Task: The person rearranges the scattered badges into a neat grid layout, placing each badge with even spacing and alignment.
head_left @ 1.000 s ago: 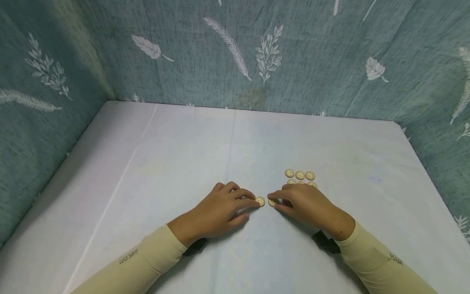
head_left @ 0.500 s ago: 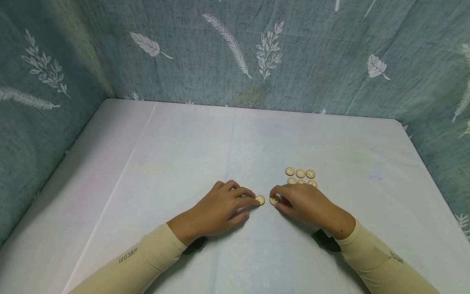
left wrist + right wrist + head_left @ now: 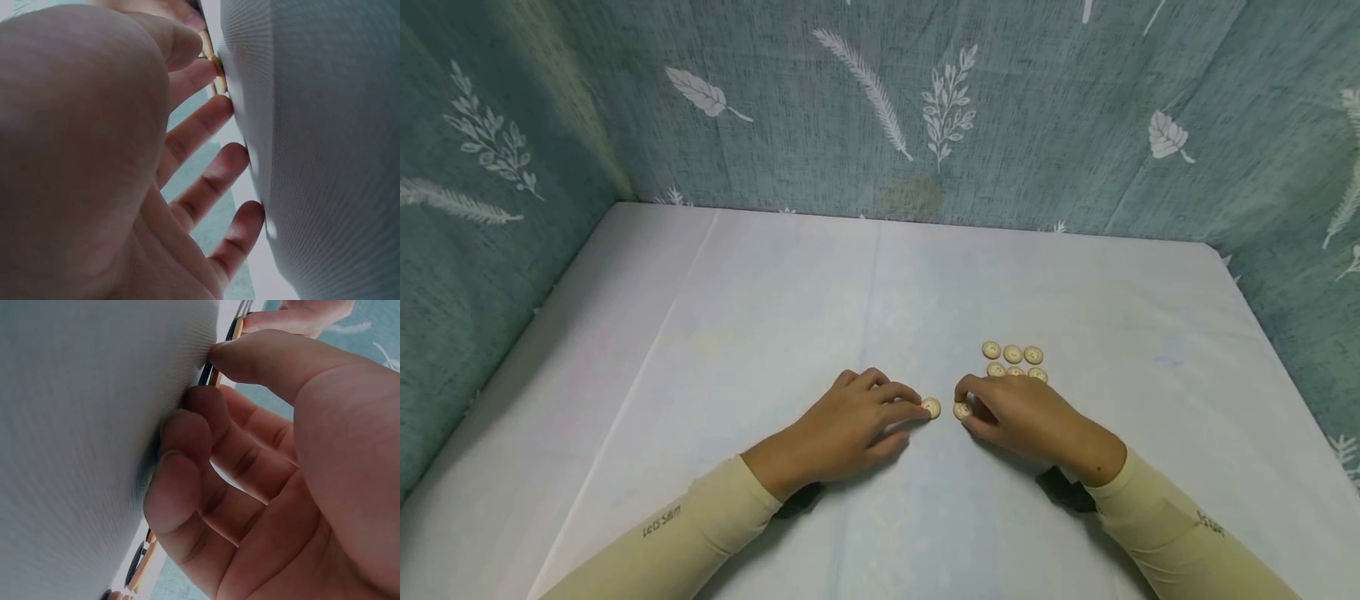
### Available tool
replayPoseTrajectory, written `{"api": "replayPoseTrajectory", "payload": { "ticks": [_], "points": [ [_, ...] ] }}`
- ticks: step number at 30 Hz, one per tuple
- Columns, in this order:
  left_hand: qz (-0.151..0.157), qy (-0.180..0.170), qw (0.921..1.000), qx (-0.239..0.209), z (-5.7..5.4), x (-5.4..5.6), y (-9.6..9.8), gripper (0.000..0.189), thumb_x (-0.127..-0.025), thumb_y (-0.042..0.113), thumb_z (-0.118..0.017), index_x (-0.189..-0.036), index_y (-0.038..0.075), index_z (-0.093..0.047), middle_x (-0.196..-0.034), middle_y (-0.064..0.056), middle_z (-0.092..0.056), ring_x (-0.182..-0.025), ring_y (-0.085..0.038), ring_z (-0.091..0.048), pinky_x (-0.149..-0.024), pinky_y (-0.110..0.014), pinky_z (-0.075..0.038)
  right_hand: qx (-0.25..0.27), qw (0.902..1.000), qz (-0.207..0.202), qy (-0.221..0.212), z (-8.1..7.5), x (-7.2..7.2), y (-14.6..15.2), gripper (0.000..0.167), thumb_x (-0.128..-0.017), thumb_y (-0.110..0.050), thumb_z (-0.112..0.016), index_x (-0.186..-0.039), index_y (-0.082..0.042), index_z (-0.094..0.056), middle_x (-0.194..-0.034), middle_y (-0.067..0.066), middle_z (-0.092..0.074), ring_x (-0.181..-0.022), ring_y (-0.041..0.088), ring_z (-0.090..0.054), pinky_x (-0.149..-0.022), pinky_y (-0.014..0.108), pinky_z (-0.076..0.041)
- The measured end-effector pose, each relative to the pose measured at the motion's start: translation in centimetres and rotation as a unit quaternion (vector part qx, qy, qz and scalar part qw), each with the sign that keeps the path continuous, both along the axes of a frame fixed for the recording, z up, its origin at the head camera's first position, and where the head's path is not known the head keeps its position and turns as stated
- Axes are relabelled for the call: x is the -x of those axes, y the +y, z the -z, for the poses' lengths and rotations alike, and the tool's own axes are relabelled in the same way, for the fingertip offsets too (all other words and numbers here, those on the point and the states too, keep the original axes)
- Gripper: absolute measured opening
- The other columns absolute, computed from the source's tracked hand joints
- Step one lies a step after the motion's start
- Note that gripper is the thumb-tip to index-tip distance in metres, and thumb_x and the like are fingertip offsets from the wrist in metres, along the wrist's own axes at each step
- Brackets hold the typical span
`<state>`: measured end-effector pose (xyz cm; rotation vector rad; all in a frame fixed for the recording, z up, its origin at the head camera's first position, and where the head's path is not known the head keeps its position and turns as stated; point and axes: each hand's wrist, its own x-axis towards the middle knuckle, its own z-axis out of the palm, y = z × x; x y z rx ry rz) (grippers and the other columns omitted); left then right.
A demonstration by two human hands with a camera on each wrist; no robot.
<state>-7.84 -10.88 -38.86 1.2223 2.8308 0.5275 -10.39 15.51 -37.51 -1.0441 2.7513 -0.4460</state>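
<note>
Two pale wooden buttons lie on the white cloth in front of me, a small gap between them. On the left button (image 3: 932, 407) rests the index fingertip of my left hand (image 3: 842, 429), its fingers stretched out and the other fingertips against the cloth in the left wrist view. My right hand (image 3: 1033, 421) pinches the right button (image 3: 961, 411) between thumb and a bent index finger, flat on the cloth. In the right wrist view this button (image 3: 215, 377) shows edge-on at the thumb tip, and the other fingers are curled.
Behind my right hand several like buttons (image 3: 1012, 354) lie in rows; the hand partly covers the nearer row. White cloth (image 3: 760, 292) covers the table, with a fold line at left. Green leaf-patterned fabric (image 3: 880, 108) hangs along the back and sides.
My right hand has drawn its button slightly to the right, widening the gap, and its index finger has bent more. The left hand and its button have stayed in place.
</note>
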Motion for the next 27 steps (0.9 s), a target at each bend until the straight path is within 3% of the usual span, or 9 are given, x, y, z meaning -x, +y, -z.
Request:
{"api": "replayPoseTrajectory", "payload": {
  "ticks": [27],
  "points": [
    [-0.001,-0.002,1.0000,0.002,-0.07,0.07,0.01,0.032,-0.099,0.031,-0.059,-0.130,0.032,-0.065,-0.132,0.013,-0.062,-0.115,-0.015,-0.054,-0.090,-0.039,-0.041,0.035,0.9983,0.005,-0.046,-0.25,0.41,0.43,0.012,-0.092,-0.013,-0.068,-0.101,-0.012,-0.060,-0.065,-0.012,-0.049,-0.060,-0.001,-0.043,-0.058,0.019,-0.040]
  ]
}}
